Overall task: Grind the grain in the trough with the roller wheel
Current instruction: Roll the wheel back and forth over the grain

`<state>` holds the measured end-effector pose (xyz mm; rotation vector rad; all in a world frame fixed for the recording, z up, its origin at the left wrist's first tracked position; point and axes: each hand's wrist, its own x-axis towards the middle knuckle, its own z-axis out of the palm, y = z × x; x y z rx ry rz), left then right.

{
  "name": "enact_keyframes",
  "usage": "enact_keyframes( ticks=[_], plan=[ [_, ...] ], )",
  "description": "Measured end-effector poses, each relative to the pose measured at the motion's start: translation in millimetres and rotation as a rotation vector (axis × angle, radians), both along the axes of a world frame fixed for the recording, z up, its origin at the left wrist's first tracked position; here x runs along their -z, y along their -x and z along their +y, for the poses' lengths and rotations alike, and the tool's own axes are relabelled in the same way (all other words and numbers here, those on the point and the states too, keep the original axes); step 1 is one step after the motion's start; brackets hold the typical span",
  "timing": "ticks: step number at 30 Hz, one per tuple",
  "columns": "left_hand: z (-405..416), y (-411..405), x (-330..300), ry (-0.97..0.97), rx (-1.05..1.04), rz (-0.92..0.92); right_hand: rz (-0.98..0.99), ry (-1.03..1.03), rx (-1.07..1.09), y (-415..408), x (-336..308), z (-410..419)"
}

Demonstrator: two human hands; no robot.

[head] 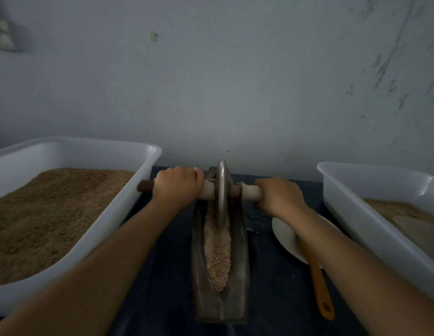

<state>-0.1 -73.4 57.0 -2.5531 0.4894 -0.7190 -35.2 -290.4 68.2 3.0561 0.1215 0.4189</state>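
Grey metal trough (220, 282), boat-shaped and tapering to a point at each end, sits mid-desk with its long axis running straight away from us toward the wall. Pale, coarse crushed grain (217, 248) fills its narrow groove in a long strip. The roller wheel (222, 192), a thin dull metal disc, stands upright on edge at the far end of the trough, rim down in the grain, its plane in line with the trough. Its axle handle (249, 192) runs crosswise, left to right, at right angles to the trough: pale cylindrical sleeves next to the disc, dark brown bare rod end sticking out past our left hand. Left hand (177, 184) grips the left side of the handle, fingers wrapped over the top; right hand (279, 195) grips the right side, fingers curled round it the same way. Dark blue cloth (167, 275) covers the desk. White plastic tub (109, 221) on the left holds fine brown grain, heaped; a second white tub (371, 214) on the right holds a shallower brown layer. Between trough and right tub, a white plate (285, 235) lies under our right forearm, an orange-handled utensil (320, 287) resting on it, handle pointing toward us. Wall (235, 81) behind is grey, scuffed on the right.
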Motion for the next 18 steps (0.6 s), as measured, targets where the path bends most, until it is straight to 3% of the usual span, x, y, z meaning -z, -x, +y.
enact_keyframes(
  ticks=[7, 10, 13, 18],
  plan=[
    [9.5, 24.0, 8.5, 0.001, 0.062, 0.04, -0.067, 0.036, -0.054, 26.0, 8.1, 1.7],
    [15.4, 56.3, 4.9, 0.116, 0.173, -0.002, -0.084, 0.03, -0.08, 53.1, 13.8, 1.1],
    [21.0, 79.4, 5.5, 0.369, 0.332, -0.073, -0.032, -0.021, -0.085, 79.2, 13.5, 1.3],
    [22.0, 95.6, 3.6, 0.479, 0.344, -0.136, -0.016, -0.004, -0.11, 102.1, 7.0, 1.7]
  ],
)
